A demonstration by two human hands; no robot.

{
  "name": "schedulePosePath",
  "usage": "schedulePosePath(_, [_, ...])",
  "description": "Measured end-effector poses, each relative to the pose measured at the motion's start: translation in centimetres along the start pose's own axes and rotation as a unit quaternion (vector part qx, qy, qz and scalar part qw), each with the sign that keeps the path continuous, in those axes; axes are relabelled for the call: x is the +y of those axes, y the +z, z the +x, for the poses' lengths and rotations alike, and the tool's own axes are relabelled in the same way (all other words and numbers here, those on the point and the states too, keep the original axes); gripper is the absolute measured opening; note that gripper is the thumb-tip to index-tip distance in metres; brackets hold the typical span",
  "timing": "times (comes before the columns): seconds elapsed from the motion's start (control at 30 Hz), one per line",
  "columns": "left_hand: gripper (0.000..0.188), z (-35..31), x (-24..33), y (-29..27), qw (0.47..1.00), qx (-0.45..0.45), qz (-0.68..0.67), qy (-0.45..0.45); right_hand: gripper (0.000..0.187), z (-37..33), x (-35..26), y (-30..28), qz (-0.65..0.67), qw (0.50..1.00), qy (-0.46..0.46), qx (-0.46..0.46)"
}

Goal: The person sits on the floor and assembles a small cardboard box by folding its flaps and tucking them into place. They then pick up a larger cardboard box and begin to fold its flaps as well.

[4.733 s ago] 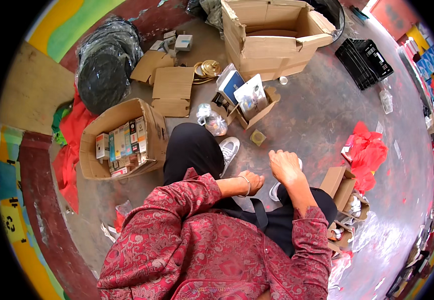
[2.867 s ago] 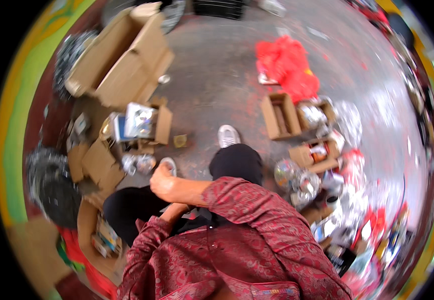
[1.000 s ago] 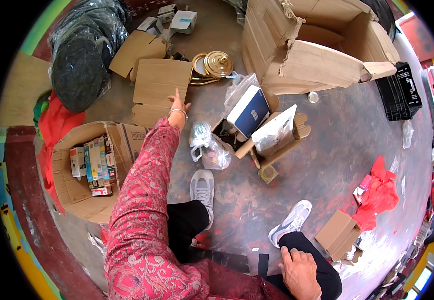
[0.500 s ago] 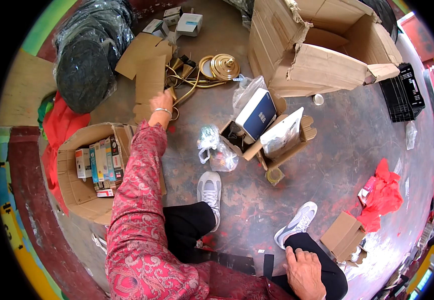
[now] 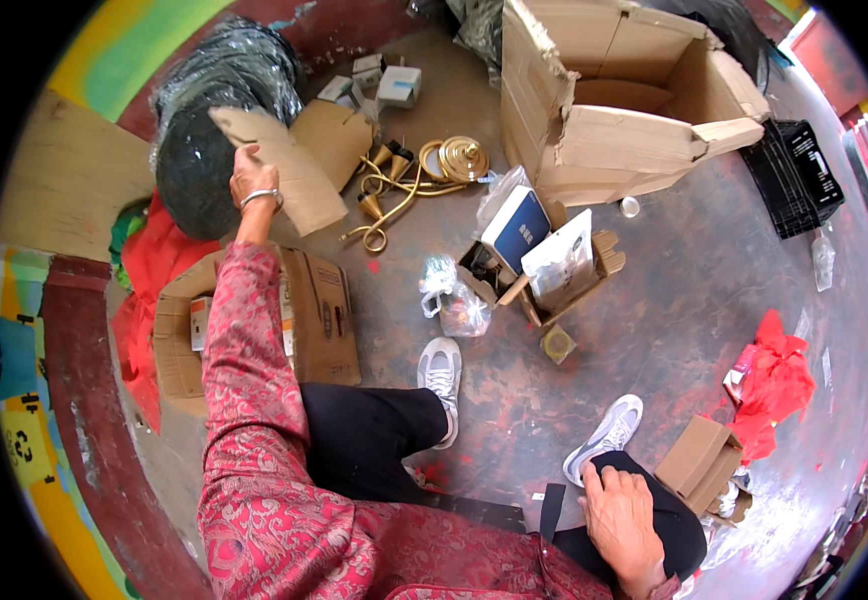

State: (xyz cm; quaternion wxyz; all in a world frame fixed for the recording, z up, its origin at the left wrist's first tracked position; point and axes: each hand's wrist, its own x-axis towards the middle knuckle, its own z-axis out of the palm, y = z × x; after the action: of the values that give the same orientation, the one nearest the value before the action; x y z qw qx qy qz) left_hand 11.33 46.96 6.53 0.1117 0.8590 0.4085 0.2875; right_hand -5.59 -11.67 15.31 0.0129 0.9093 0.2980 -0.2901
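Note:
My left hand (image 5: pixel 254 183) reaches out to the far left and is closed on a flat cardboard piece (image 5: pixel 289 170), lifted and tilted. Just right of it on the floor lies a brass lamp fitting (image 5: pixel 394 190) with curved arms and a round base (image 5: pixel 462 160). Another cardboard sheet (image 5: pixel 332 143) lies behind the held one. My right hand (image 5: pixel 622 525) rests on my right knee with its fingers stretched out and nothing in them. Under my left forearm stands a carton (image 5: pixel 324 315) with small boxes in it, mostly hidden by my sleeve.
A large torn carton (image 5: pixel 634 150) stands at the far side, beside a black crate (image 5: pixel 799 180). A small carton (image 5: pixel 604 255) holds a blue box (image 5: pixel 517 232). Clear plastic bags (image 5: pixel 454 300) lie near my left shoe. Red cloth (image 5: pixel 774 380) and a small box (image 5: pixel 696 462) lie at right.
My left hand has lifted the cardboard piece off the floor and moved it left, away from the brass fitting. The view has shifted slightly. My right hand stays on the knee.

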Motion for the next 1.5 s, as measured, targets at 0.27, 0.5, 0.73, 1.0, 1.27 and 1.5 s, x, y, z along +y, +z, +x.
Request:
schedulePosePath(0.27, [0.082, -8.9, 7.1, -13.1, 0.752, -0.291, -0.591, 0.027, 0.036, -3.5, 0.9, 0.0, 0.062, 0.985, 0.019, 0.159])
schedulePosePath(0.5, [0.059, -21.4, 14.7, -14.1, 0.589, -0.468, -0.659, -0.012, 0.047, -1.1, 6.0, 1.7, 0.382, 0.793, 0.148, 0.452])
schedulePosePath(0.73, [0.053, -32.2, 22.5, -15.1, 0.504, -0.568, -0.649, -0.046, 0.049, -2.3, 10.0, 2.3, 0.51, 0.693, 0.15, 0.487])
schedulePosePath(1.0, [0.038, -35.0, 27.0, -15.2, 0.505, -0.544, -0.615, -0.267, 0.04, -3.5, 11.6, 1.9, 0.432, 0.67, 0.237, 0.555])
schedulePosePath(1.27, [0.049, -37.0, 31.3, -13.8, 0.254, -0.664, -0.68, -0.182, 0.029, -5.5, 16.9, 4.3, 0.652, 0.512, 0.119, 0.546])
schedulePosePath(1.5, [0.052, -37.6, 31.6, -14.7, 0.212, -0.721, -0.637, -0.173, 0.041, -10.2, 20.2, 5.4, 0.858, 0.322, 0.041, 0.398])
